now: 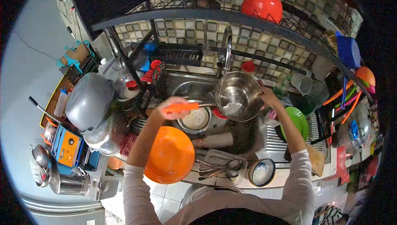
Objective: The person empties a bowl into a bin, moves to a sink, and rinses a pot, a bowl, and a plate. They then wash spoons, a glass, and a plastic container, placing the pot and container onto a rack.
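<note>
A shiny steel pot [238, 95] with an orange handle is held up over the sink [244, 142], just below the tap [227, 49]. My left hand [175, 107] is wrapped round the orange handle. On the pot's right rim, my right hand [268, 95] grips the edge. Beneath the handle sits a round bowl [195, 119] with whitish contents. Nearer me are a large orange basin [169, 154], a pale cylindrical cup [219, 140] lying on its side, a tray with spoons [223, 167] and a dark-rimmed bowl [262, 172] with white suds.
A black rack [198, 15] spans above the sink, bearing a red bowl [261, 6]. Large aluminium pots [89, 101] and an orange-fronted stove [69, 145] stand at left. A green plate [295, 122] lies on the right drainboard. Blue and orange utensils hang at far right.
</note>
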Demonstrator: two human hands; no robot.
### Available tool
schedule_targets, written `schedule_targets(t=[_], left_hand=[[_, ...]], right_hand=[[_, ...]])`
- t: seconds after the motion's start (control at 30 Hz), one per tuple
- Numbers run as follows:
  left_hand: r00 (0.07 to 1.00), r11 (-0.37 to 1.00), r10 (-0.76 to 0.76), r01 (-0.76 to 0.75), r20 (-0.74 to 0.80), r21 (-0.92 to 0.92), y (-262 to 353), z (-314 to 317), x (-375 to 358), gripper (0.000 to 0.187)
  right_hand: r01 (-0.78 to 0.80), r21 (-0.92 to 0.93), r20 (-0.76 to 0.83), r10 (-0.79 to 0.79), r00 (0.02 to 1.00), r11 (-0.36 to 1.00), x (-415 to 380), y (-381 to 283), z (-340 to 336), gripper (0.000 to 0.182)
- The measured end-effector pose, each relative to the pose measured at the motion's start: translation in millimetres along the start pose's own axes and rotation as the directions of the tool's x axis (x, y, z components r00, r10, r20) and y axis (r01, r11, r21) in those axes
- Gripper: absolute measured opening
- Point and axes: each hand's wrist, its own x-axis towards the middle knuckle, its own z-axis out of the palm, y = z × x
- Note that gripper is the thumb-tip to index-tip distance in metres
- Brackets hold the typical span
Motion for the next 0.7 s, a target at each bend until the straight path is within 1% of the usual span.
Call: schedule_targets(t=[0.03,0.07,0.13,0.17,0.2,0.23,0.27,0.3,0.33,0.37,0.4,0.43,0.47,0.5,0.53,0.57,0.6,0.63,0.67,0.7], left_hand=[[0.998,0.999,0.048,-0.049,0.042,0.021,15,-5,7,0.04],[0.992,0.994,0.095,-0.099,0.086,0.038,29,-13,15,0.043],[0.966,0.977,0.192,-0.204,0.174,0.056,45,-26,28,0.049],[0.965,0.978,0.189,-0.202,0.18,0.056,46,-24,40,0.049],[0.871,0.888,0.461,-0.45,-0.172,0.097,44,-23,60,0.051],[0.592,0.743,0.648,-0.631,-0.479,0.225,43,-23,74,0.054],[0.686,0.781,0.622,-0.579,-0.377,0.235,41,-28,83,0.061],[0.691,0.785,0.617,-0.574,-0.376,0.232,37,-32,95,0.061],[0.669,0.726,0.664,-0.684,-0.333,0.073,30,-19,110,0.063],[0.636,0.642,0.71,-0.761,-0.301,-0.094,25,-9,126,0.066],[0.641,0.646,0.706,-0.757,-0.302,-0.097,22,-4,142,0.066],[0.54,0.53,0.748,-0.836,-0.386,-0.143,20,1,157,0.066],[0.432,0.398,0.768,-0.9,-0.473,-0.177,20,3,172,0.065],[0.405,0.364,0.779,-0.914,-0.478,-0.181,23,5,186,0.062],[0.367,0.343,0.777,-0.928,-0.511,-0.146,23,7,197,0.061],[0.327,0.319,0.776,-0.941,-0.54,-0.112,24,14,205,0.06],[0.325,0.313,0.777,-0.943,-0.539,-0.117,24,20,212,0.06],[0.244,0.249,0.765,-0.965,-0.595,-0.075,24,36,214,0.055],[0.161,0.187,0.745,-0.982,-0.647,-0.028,24,47,217,0.05],[0.158,0.182,0.746,-0.983,-0.647,-0.031,21,58,218,0.05]], right_hand=[[-0.132,0.042,-0.104,0.135,0.985,0.99,-16,-4,-9,0.039],[-0.139,0.04,-0.117,0.143,0.983,0.989,-34,-8,-18,0.039],[-0.095,-0.122,-0.297,0.055,0.953,0.988,-67,-16,-26,0.026],[-0.1,-0.126,-0.301,0.058,0.952,0.987,-75,-7,-30,0.026],[-0.168,0.028,-0.279,0.169,0.945,0.985,-84,9,-36,0.024],[-0.236,0.182,-0.24,0.276,0.931,0.954,-93,18,-37,0.022],[-0.243,0.184,-0.242,0.283,0.928,0.953,-105,11,-36,0.022],[-0.107,0.037,-0.437,0.112,0.892,0.994,-120,2,-38,0.02],[0.004,-0.135,-0.589,-0.084,0.804,0.991,-131,-6,-43,0.018],[-0.003,-0.134,-0.592,-0.078,0.802,0.991,-136,-7,-50,0.018],[-0.173,0.174,-0.414,0.232,0.88,0.969,-142,-5,-58,0.019],[-0.378,0.423,-0.14,0.472,0.87,0.824,-146,-2,-62,0.019],[-0.384,0.422,-0.139,0.477,0.868,0.822,-150,-1,-61,0.019],[-0.29,0.443,-0.206,0.411,0.888,0.849,-154,1,-59,0.019],[-0.191,0.456,-0.275,0.341,0.899,0.869,-158,2,-57,0.018],[-0.19,0.449,-0.276,0.338,0.9,0.873,-163,6,-58,0.018],[-0.215,0.52,-0.234,0.38,0.895,0.827,-169,12,-59,0.018],[-0.239,0.588,-0.189,0.418,0.889,0.773,-172,14,-59,0.018],[-0.236,0.584,-0.191,0.414,0.89,0.777,-173,10,-62,0.018],[-0.275,0.577,-0.143,0.427,0.893,0.769,-176,3,-65,0.019]])
